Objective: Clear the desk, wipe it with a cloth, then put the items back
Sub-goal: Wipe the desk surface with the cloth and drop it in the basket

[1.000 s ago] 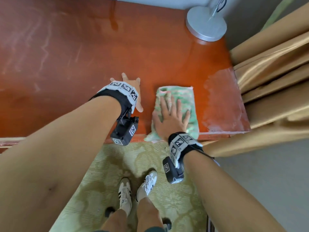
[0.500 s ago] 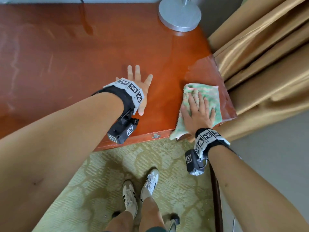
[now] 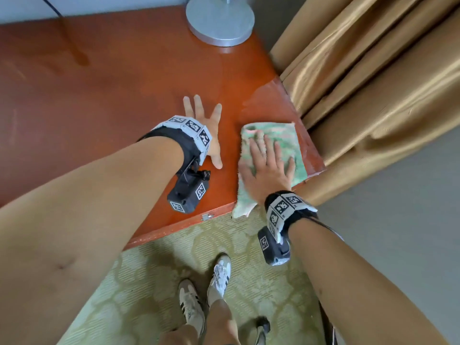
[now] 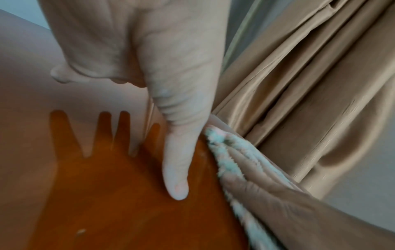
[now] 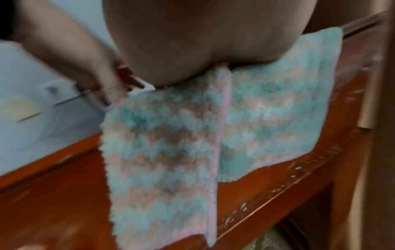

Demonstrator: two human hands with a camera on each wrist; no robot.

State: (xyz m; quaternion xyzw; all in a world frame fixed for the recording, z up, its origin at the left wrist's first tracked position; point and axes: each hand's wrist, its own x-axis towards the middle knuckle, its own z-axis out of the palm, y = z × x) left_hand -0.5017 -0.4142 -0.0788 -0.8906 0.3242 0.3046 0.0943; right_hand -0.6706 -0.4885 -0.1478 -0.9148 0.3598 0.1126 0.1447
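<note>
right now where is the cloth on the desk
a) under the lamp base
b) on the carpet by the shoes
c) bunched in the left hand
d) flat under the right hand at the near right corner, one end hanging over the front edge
d: the right hand presses flat on the cloth at the desk corner, with its near end drooping over the front edge.

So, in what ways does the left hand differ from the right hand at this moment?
The left hand lies directly on the bare desk; the right hand lies on the cloth. The left hand sits further from the desk's front edge; the right hand is near the corner by the curtain. Both are flat, fingers spread.
</note>
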